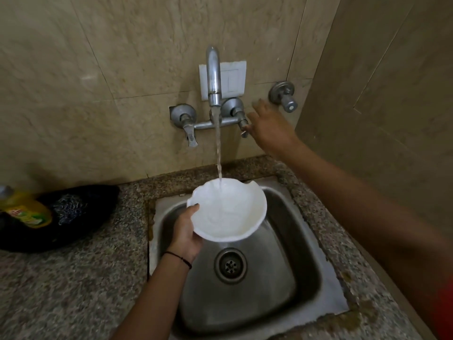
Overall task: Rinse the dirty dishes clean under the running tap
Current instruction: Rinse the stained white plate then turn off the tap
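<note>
Holding the white bowl (228,212) at its left rim, your left hand (186,231) has the thumb hooked over the edge and the fingers curled beneath. The bowl sits tilted above the steel sink (306,241), over the back half of the basin, with the drain (230,265) showing just in front of it.

Water: the stream (218,148) runs from the tap spout (213,74) and lands inside the bowl near its far edge. The bowl's inner face looks white and wet; its rim is wavy, with a notch on the far right.

Your right hand (269,128) reaches for the wall, fingers spread and gripping nothing. The thumb tip is at the right lever (244,126); the hand is blurred, so contact cannot be confirmed. The left lever (191,136) hangs down, untouched.

Surroundings: a white switch plate (235,79) sits behind the spout, and a separate valve (284,95) is on the wall to the right. On the speckled counter (61,290) to the left, a yellow bottle (27,212) lies on a black bag (81,212). A black thread (179,257) circles your left wrist.
</note>
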